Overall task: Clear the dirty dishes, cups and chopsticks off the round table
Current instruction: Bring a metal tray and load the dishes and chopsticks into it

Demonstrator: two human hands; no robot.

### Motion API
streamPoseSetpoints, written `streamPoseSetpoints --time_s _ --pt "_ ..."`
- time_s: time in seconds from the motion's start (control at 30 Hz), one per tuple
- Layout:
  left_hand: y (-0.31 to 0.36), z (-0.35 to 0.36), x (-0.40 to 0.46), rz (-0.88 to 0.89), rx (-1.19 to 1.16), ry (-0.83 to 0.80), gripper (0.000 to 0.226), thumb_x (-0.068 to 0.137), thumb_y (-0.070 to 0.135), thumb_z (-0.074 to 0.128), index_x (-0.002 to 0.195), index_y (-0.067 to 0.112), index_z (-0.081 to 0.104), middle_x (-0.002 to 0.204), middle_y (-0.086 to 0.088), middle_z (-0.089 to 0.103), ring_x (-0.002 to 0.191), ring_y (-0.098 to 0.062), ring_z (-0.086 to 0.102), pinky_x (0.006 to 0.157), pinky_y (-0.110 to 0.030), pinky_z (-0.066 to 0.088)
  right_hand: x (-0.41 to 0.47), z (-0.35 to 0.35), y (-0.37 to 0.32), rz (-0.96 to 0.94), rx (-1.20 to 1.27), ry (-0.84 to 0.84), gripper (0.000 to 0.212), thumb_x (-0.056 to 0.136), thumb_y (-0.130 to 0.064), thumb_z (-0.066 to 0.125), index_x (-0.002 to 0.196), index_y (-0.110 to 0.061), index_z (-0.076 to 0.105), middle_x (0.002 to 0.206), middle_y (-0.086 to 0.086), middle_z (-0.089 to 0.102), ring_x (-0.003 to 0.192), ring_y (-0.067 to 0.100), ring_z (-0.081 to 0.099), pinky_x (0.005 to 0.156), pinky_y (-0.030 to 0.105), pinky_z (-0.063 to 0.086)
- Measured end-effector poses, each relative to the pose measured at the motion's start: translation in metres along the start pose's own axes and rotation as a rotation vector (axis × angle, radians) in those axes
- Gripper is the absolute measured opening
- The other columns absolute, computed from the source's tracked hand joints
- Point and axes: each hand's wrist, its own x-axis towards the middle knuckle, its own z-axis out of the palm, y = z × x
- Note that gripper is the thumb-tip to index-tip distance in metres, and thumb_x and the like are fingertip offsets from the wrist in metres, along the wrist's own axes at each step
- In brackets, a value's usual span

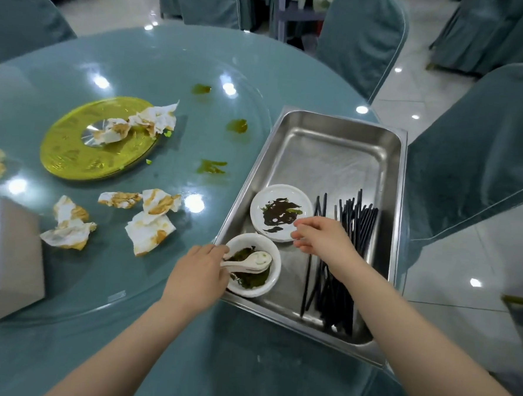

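Round table [176,70] bears steel tray [334,141]; soiled napkins [148,224]; gold disc [73,155].

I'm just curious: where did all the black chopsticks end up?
In the head view, the black chopsticks lie bundled along the right side of the metal tray, right of the stained plate.
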Motion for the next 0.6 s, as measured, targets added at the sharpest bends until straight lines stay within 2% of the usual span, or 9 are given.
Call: streamPoseSetpoints --time_s 0.1,0.17,0.3,0.4,0.6 --pt "-0.019 -0.013 -0.014 -0.013 -0.079 0.034 0.040 0.091 0.027 0.049 0.131 0.026 0.049 0.123 0.006 0.057 0.115 -0.018 0.047 0.096 -0.030 0.039 -0.010 0.021 -0.018 -0.049 -0.047 -0.032 0.016 0.091 -0.012 0.055 0.096 -0.017 0.069 0.088 0.002 0.073 0.077 0.013 0.068 0.061 0.017 0.054" --pt "-0.033 -0.022 -0.027 -0.031 -0.125 0.058 0.042 0.091 0.026 0.051 0.133 0.024 0.049 0.125 0.006 0.057 0.118 -0.018 0.047 0.097 -0.030 0.038 -0.017 0.037 -0.030 -0.069 -0.056 -0.046 0.015 0.090 -0.014 0.058 0.087 -0.020 0.071 0.089 0.004 0.074 0.080 0.015 0.068 0.069 0.022 0.056" --pt "-0.077 -0.048 -0.066 -0.061 -0.230 0.148 0.038 0.091 0.020 0.054 0.129 0.023 0.055 0.117 0.010 0.061 0.113 -0.014 0.052 0.091 -0.020 0.035 -0.038 0.091 -0.056 -0.128 -0.103 -0.089 0.015 0.087 -0.019 0.063 0.075 -0.022 0.072 0.084 0.000 0.074 0.078 0.010 0.069 0.073 0.022 0.055" --pt "-0.117 -0.070 -0.099 -0.114 -0.279 0.225 0.035 0.091 0.017 0.054 0.125 0.023 0.058 0.115 0.011 0.062 0.112 -0.012 0.053 0.089 -0.016 0.032 -0.055 0.145 -0.074 -0.161 -0.135 -0.162 0.015 0.089 -0.017 0.061 0.079 -0.022 0.071 0.084 0.000 0.073 0.076 0.011 0.068 0.074 0.023 0.054" --pt "-0.212 -0.102 -0.167 -0.310 -0.435 0.413 0.033 0.089 0.011 0.057 0.119 0.024 0.063 0.103 0.014 0.063 0.095 -0.007 0.058 0.078 -0.018 0.037 -0.091 0.272 -0.106 -0.199 -0.172 -0.338 0.011 0.088 -0.010 0.061 0.085 -0.018 0.067 0.080 -0.001 0.071 0.068 0.008 0.065 0.062 0.014 0.051"
